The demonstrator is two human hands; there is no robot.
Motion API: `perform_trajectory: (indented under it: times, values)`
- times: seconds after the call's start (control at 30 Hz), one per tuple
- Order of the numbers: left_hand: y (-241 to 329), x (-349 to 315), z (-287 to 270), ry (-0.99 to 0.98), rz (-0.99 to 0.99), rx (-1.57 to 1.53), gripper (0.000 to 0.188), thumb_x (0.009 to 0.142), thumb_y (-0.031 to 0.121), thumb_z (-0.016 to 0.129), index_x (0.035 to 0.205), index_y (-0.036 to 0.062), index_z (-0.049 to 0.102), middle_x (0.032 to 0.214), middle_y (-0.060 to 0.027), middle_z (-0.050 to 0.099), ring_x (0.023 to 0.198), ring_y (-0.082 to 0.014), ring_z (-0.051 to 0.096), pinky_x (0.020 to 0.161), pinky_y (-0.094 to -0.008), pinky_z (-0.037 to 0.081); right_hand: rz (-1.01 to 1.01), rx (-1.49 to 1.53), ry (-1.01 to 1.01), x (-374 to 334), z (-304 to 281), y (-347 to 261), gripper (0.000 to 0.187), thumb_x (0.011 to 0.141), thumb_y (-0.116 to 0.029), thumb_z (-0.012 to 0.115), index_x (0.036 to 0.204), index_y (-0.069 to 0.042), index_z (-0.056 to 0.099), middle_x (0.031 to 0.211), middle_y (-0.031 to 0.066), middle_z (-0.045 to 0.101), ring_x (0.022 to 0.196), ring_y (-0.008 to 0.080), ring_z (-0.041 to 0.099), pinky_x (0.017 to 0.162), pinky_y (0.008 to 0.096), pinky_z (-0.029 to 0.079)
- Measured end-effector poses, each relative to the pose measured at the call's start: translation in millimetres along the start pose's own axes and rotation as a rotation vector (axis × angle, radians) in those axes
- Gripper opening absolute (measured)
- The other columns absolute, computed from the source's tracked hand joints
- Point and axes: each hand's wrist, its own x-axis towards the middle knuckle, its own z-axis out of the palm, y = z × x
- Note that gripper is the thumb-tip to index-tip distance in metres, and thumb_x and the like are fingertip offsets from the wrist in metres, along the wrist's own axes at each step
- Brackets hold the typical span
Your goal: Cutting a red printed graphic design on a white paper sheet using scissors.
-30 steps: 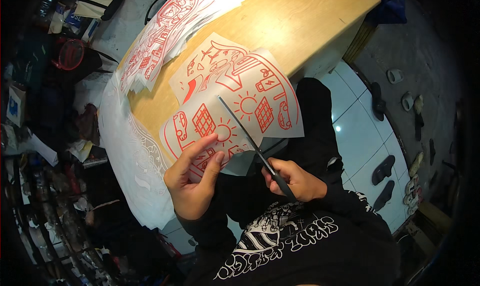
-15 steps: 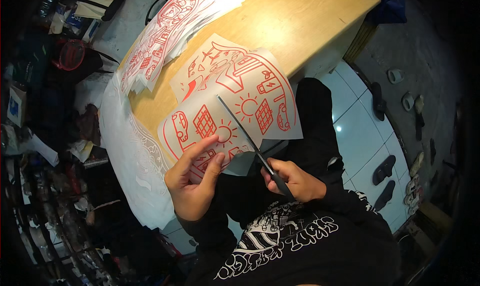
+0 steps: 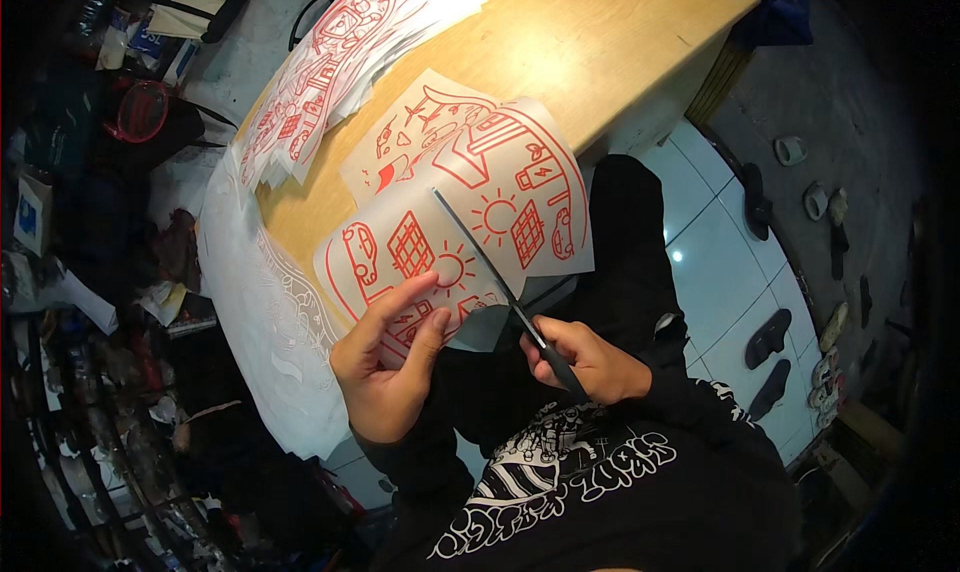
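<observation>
My left hand (image 3: 388, 377) pinches the near left edge of a whitish sheet (image 3: 525, 190) between thumb and fingers. Red outline drawings of suns, cars and grid panels cover the sheet, which curves over the table edge toward my lap. In my right hand (image 3: 598, 364) is a pair of black-handled scissors (image 3: 476, 249). Its long blades lie across the middle of the sheet, tips pointing to the far left, and look closed together. Fingers hide part of the handles. Under the sheet's far side shows another red-printed piece (image 3: 428, 97).
A stack of red-printed sheets (image 3: 335, 57) lies along the far left of the wooden table (image 3: 600, 32). White sheeting (image 3: 255, 342) hangs off its left edge. Bags and clutter crowd the left side. Dark sandals (image 3: 768, 339) and other footwear stand on the floor at right.
The right part of the sheet has shifted slightly left and inward. Both hands and the scissors stay nearly in place, the blade tips a touch farther up.
</observation>
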Motion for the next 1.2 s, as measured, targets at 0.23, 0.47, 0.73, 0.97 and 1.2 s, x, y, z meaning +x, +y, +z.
perform_trajectory:
  times: [0.23,0.47,0.73,0.97,1.2]
  values:
    - [3.1,-1.3,-0.9,-0.007,0.027,0.018,0.026,0.080,-0.007,0.063,0.106,-0.0045,0.061,0.092,-0.0107,0.066,0.081,-0.0137,0.064,0.075,-0.0235,0.051,0.065,0.010,-0.039,-0.1,-2.2,1.5,0.047,0.083,-0.048,0.062,0.087,-0.004,0.045,0.067,-0.0045,0.040,0.058,0.0026,0.035,0.051,0.0198,0.030]
    - [2.9,-0.4,-1.5,-0.030,0.029,0.024,0.027,0.080,-0.007,0.063,0.106,-0.0048,0.060,0.094,-0.0117,0.066,0.082,-0.0143,0.064,0.075,-0.0239,0.051,0.017,-0.018,-0.004,-0.3,-0.5,-5.2,0.029,0.087,-0.029,0.059,0.080,-0.004,0.047,0.060,-0.0028,0.037,0.055,0.0065,0.033,0.050,0.0250,0.029]
    - [3.4,-1.2,-5.7,-0.052,0.019,0.038,0.027,0.080,-0.006,0.063,0.106,-0.0046,0.061,0.094,-0.0120,0.066,0.084,-0.0144,0.064,0.075,-0.0244,0.051,0.039,-0.031,-0.014,-0.9,-0.4,-4.5,0.030,0.087,-0.030,0.060,0.080,-0.004,0.047,0.061,-0.0030,0.037,0.055,0.0060,0.033,0.050,0.0245,0.028]
    - [1.6,-2.4,-6.5,-0.056,0.005,0.003,0.026,0.080,-0.006,0.063,0.106,-0.0043,0.061,0.093,-0.0117,0.065,0.084,-0.0139,0.063,0.075,-0.0248,0.052,0.022,-0.049,-0.003,-0.8,0.8,-3.5,0.030,0.087,-0.030,0.060,0.080,-0.004,0.046,0.061,-0.0025,0.037,0.056,0.0065,0.033,0.050,0.0251,0.029]
    - [2.8,-2.5,-8.6,-0.068,0.031,0.044,0.026,0.079,-0.007,0.063,0.105,-0.0044,0.061,0.093,-0.0120,0.065,0.084,-0.0148,0.063,0.075,-0.0253,0.053,0.038,-0.068,-0.015,-1.7,-1.4,-7.7,0.031,0.088,-0.031,0.059,0.079,-0.004,0.045,0.060,-0.0020,0.035,0.055,0.0067,0.033,0.050,0.0256,0.028]
